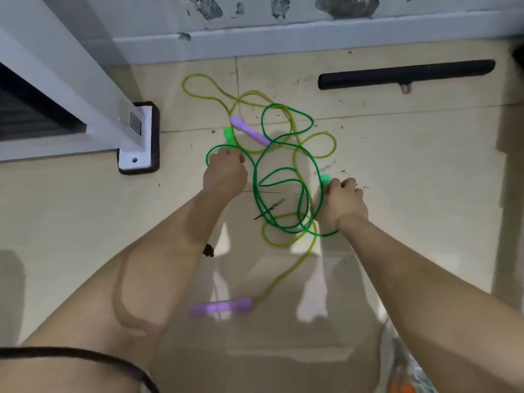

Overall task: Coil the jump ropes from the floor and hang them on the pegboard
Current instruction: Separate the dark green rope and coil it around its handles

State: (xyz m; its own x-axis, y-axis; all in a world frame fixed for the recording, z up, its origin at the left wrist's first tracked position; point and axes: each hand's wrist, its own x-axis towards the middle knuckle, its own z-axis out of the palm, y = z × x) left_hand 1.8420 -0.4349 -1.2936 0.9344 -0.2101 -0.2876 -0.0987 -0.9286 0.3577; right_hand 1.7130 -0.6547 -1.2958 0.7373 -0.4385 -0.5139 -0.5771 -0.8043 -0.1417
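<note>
Two jump ropes lie tangled on the beige tiled floor. The green rope (286,177) has green handles. My left hand (225,174) is shut on one green handle (229,136), whose tip sticks out beyond my fingers. The other green handle (325,180) is gripped by my right hand (343,205). The yellow-green rope (204,80) has purple handles: one purple handle (249,130) lies between the loops, and a second purple handle (221,306) lies near me between my forearms. The cords cross each other in several places. No pegboard is in view.
A white post on a black-edged base plate (139,137) stands at the left. A long black bar (405,73) lies on the floor at the back right. A grey wall with chipped paint (283,26) runs along the back. A small dark scrap (208,250) lies by my left forearm.
</note>
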